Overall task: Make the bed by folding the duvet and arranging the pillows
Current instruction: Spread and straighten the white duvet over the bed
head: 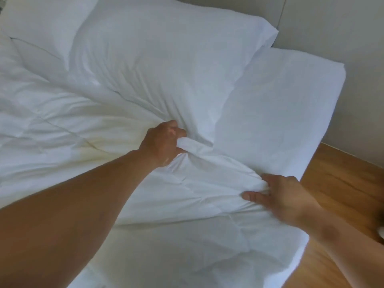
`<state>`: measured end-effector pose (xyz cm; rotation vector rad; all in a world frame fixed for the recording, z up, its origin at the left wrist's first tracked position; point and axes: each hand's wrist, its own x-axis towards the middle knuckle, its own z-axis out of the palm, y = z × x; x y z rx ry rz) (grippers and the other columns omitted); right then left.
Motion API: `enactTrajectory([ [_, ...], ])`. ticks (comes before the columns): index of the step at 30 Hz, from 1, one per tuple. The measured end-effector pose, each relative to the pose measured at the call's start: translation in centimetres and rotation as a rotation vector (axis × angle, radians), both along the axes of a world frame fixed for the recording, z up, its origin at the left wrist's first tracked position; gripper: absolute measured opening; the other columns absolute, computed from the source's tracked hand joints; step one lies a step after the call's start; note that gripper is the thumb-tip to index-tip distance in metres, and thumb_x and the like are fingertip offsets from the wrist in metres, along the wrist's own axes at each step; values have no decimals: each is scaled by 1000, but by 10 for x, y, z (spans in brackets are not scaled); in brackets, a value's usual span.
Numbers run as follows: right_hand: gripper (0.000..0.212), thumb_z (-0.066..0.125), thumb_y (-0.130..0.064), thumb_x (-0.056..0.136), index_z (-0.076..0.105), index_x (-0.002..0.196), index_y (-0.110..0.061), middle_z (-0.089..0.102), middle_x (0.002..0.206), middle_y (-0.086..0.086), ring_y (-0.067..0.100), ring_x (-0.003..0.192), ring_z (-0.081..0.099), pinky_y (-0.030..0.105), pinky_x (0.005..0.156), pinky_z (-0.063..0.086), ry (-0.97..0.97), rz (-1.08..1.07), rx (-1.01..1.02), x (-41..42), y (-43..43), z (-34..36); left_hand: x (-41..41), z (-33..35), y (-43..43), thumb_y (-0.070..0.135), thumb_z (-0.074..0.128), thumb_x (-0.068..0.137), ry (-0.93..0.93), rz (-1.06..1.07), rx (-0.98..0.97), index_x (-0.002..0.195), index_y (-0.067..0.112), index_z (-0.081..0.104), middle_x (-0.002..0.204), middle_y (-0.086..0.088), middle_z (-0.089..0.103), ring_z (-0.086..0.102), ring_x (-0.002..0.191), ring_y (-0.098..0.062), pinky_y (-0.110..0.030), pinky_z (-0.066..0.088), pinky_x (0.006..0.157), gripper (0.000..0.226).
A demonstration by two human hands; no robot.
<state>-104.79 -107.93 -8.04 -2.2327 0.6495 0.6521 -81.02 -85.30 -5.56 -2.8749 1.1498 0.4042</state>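
White bed (pixel 291 96), wooden floor (pixel 342 190) beside. Your left grip (pixel 164 142) clenches bunched duvet (pixel 62 132) against the pillow (pixel 166 59); your right grip (pixel 278 196) pinches it nearer you; its bulk lies leftward.

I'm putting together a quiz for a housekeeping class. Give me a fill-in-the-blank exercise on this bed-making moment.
1. The left hand grips a bunch of the white ____ just below the near pillow.
2. The right hand pinches a fold of it near the edge of the bed, beside a ____ floor.
3. At the head of the bed lie ____ pillows.

Missing words: duvet; wooden; two.
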Motion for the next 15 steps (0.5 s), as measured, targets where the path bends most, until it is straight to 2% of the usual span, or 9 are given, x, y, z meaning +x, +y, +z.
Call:
enactTrajectory([
  [2,54,60,-78,76,57,109,-35,67,102,-6,20,94,64,38,81,54,28,63,-111,0,10,-15,-12,-23,-1,49,70,85,-69,40,161,120,30,68,110,0,52,53,108,-25,-40,45,91,40],
  [4,61,58,-71,83,48,129,-32,61,121,-3,24,111,60,38,89,49,-37,100,-251,-2,22,-27,-37,-46,2,50,71,84,-88,96,162,132,32,60,129,-2,49,45,123,-27,-45,38,103,53],
  [7,64,69,-58,82,49,130,-21,53,125,5,30,114,53,46,94,41,-231,108,-495,-10,40,-36,-65,-57,12,46,70,86,-70,151,122,151,34,34,155,-7,27,22,145,-31,-54,29,113,75],
  [10,72,78,-31,76,47,139,-17,48,139,10,33,123,47,54,101,38,-388,141,-602,-15,64,-37,-76,-45,30,46,73,83,23,224,98,157,38,14,163,-8,6,6,151,-32,-51,27,119,95],
  [12,67,75,-15,72,54,135,-16,50,139,12,34,118,52,51,95,40,-520,170,-585,-15,83,-31,-88,-29,45,45,77,78,42,230,28,157,34,18,162,-11,11,14,149,-34,-47,33,117,99],
  [13,60,75,-11,69,60,128,-16,54,132,11,33,107,57,47,86,45,-594,165,-534,-17,95,-27,-96,-21,55,41,81,74,14,210,-34,153,28,29,156,-13,23,25,143,-35,-46,41,111,95],
  [15,42,72,-14,72,65,113,-19,59,115,4,27,79,65,36,63,53,-662,161,-331,-28,126,-16,-114,-10,80,32,83,71,-92,161,-196,124,17,53,126,-10,47,49,115,-31,-43,54,85,62],
])
